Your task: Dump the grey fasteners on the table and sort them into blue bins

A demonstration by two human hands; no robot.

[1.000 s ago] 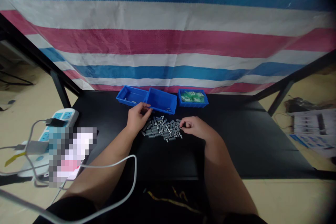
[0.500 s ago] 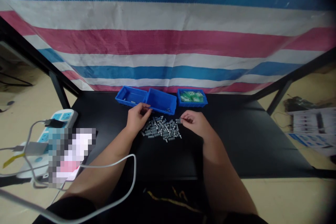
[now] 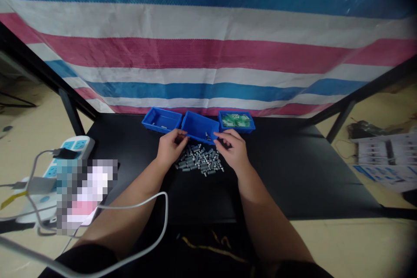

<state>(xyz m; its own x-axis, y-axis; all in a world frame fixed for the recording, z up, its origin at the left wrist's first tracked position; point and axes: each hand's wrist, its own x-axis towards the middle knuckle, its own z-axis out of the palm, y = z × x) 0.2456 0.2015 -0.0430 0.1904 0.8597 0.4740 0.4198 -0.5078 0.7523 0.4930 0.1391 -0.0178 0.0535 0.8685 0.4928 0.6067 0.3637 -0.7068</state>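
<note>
Small grey cylindrical metal pieces with shiny pin-like ends [image 3: 200, 160] lie heaped on the black table. Behind the heap stands the middle blue bin [image 3: 198, 124], with a few small metal pieces [image 3: 207, 137] at its front right. My left hand [image 3: 170, 147] is at the bin's front left corner, its thumb and fingertips closed about the front rim. At the front right corner is my right hand [image 3: 233, 150], thumb and fingers apart at the bin's edge. No piece shows between its fingertips.
A second blue bin [image 3: 151, 115] with a few small bits stands left. The right blue bin [image 3: 236, 130] holds green-and-clear packets [image 3: 236, 120]. Left are a power strip [image 3: 73, 145], a pixelated phone-like item [image 3: 87, 195] and a looping white cable [image 3: 167, 208]. A striped sheet [image 3: 208, 52] hangs behind.
My right hand moved left from beside the heap to the middle bin, and the grey piece in its fingers is gone. More metal shows in that bin. My left hand stayed.
</note>
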